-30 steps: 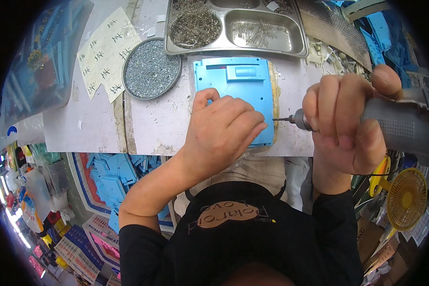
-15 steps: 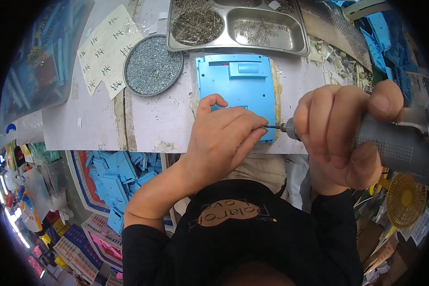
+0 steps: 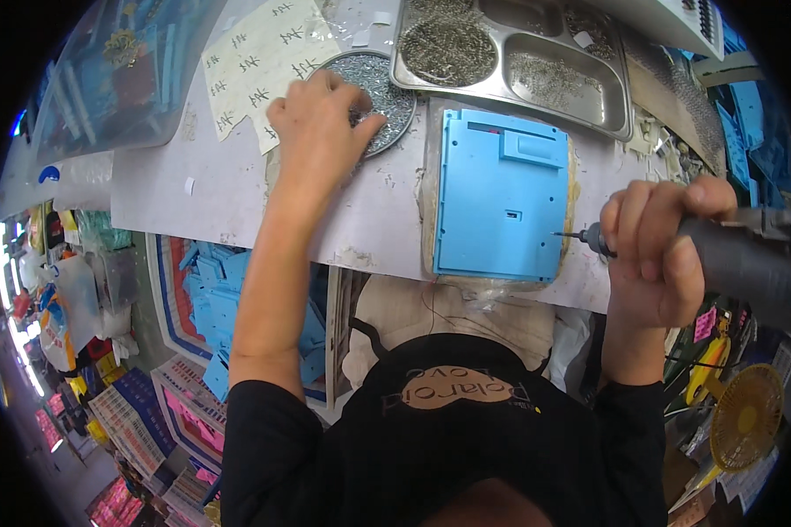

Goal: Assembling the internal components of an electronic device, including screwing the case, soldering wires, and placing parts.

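the left hand (image 3: 321,132) reached into the round dish (image 3: 380,83) of screws, fingers curled over them, grip unclear, while the right hand (image 3: 655,255) clenched the driver (image 3: 729,259), tip pointing left just beside the blue panel (image 3: 501,198) on the table (image 3: 202,193)

I see a blue plastic panel (image 3: 501,198) lying flat on a padded mat at the near edge of the desk (image 3: 193,198), its back up, with a raised rectangular section near its far edge and a small slot toward the middle. At its right side a grey electric screwdriver (image 3: 729,259) lies roughly level, its thin bit pointing left and ending just at the panel's right edge. Left of the panel sits a round dark dish of small silvery screws (image 3: 380,88), heaped and loose.
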Action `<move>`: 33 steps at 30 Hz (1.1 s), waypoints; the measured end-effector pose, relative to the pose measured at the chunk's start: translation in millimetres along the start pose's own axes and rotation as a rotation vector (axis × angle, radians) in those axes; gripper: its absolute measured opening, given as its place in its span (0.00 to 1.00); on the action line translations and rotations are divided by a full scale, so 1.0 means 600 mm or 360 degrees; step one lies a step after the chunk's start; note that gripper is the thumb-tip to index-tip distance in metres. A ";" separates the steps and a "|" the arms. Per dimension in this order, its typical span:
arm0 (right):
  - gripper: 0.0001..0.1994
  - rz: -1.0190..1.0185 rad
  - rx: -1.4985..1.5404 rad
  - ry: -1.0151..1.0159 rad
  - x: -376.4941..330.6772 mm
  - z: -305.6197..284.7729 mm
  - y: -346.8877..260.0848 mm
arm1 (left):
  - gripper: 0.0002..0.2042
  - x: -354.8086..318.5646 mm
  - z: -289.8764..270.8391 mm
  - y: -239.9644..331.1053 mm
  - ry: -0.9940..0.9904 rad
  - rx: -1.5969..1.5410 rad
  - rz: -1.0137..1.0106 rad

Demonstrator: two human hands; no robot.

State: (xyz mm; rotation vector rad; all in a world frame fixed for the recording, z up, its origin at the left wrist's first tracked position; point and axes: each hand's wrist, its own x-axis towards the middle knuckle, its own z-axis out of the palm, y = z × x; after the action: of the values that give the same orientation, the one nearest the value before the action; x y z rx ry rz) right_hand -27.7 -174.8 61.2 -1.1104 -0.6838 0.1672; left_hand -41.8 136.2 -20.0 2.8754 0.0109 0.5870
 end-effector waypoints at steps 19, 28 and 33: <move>0.19 -0.0034 0.0035 -0.0067 -0.101 -0.008 0.011 | 0.06 -0.012 -0.017 0.002 -0.0183 -0.0588 -0.0236; 0.13 -0.0015 -0.0528 -0.0148 -0.100 0.017 0.008 | 0.09 -0.083 -0.017 0.160 -0.0346 -0.0893 0.0722; 0.12 0.0082 -0.0184 -0.0318 -0.076 -0.006 0.011 | 0.09 -0.086 -0.013 0.161 -0.0339 -0.0941 0.0682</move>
State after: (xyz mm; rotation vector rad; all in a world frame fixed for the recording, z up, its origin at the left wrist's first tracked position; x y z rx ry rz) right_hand -60.3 -195.1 35.3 -1.2335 -0.8517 0.2887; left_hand -95.3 41.0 -13.4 2.3383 -0.7003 0.2764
